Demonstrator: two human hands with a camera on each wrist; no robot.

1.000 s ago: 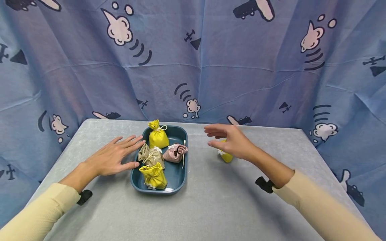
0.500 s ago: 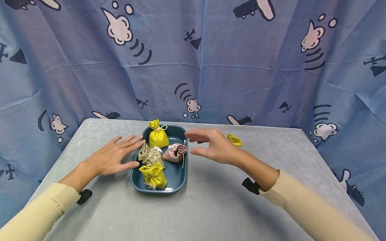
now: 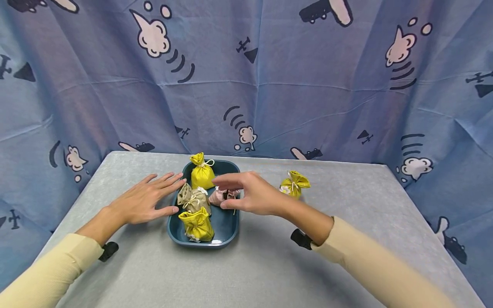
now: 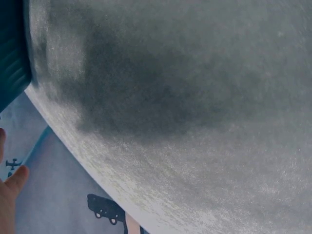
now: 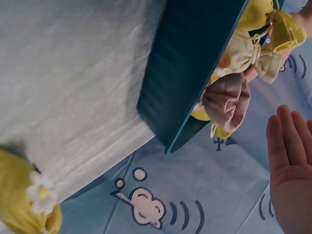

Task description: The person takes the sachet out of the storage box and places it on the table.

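A dark teal tray [image 3: 225, 231] holds several small drawstring pouches. A yellow pouch [image 3: 203, 176] stands at its far end, a beige pouch [image 3: 198, 200] lies mid-left, and another yellow pouch [image 3: 198, 226] sits at the near end. My right hand [image 3: 250, 194] hovers over the tray's right rim with thumb and fingers apart, holding nothing. It partly covers a pink pouch [image 3: 217, 196], seen fully as the pink pouch [image 5: 228, 101] in the right wrist view. My left hand [image 3: 142, 201] is spread at the tray's left side, fingertips by the rim; contact cannot be told.
One more yellow pouch [image 3: 294, 185] with a white flower stands on the grey table [image 3: 246, 273], right of the tray. A blue patterned curtain [image 3: 285, 85] hangs behind the table's back edge.
My right hand has moved left from above the loose yellow pouch to over the tray's right side, uncovering that yellow pouch and partly covering the pink one. My left hand stays put.
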